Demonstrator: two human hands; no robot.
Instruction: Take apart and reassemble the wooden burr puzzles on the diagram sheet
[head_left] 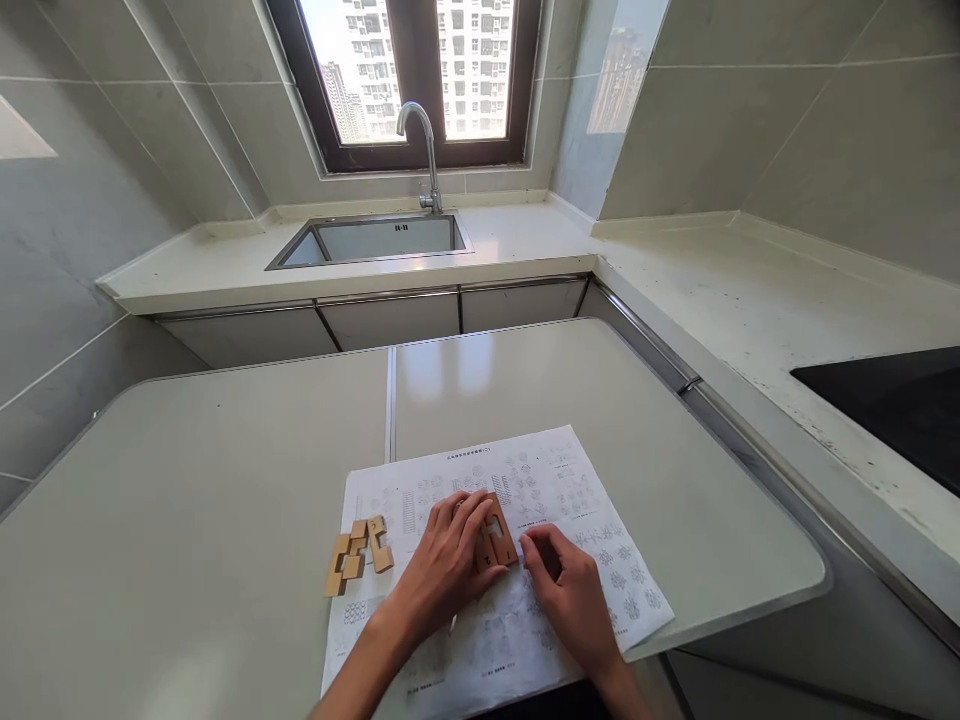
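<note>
Notched wooden puzzle pieces [495, 540] lie side by side on a printed sheet, with dark numbers on their near ends. My left hand [448, 548] covers their left part, fingers over the top and thumb along the near side, holding them together. Just right of them is my right hand [566, 590], thumb and index finger curled to a pinch; whatever its fingertips hold, if anything, is hidden. More notched wooden pieces [352, 552] rest in a loose group on the sheet's left edge. The printed sheet [559, 470] carries small diagrams of assembled shapes.
Beneath the sheet is a pale table [225, 480] with a seam and rounded corners. Beyond it, a white counter [517, 230] holds a sink [375, 237] and a curved faucet [430, 150] below a window. A black cooktop [900, 405] is set into the right counter.
</note>
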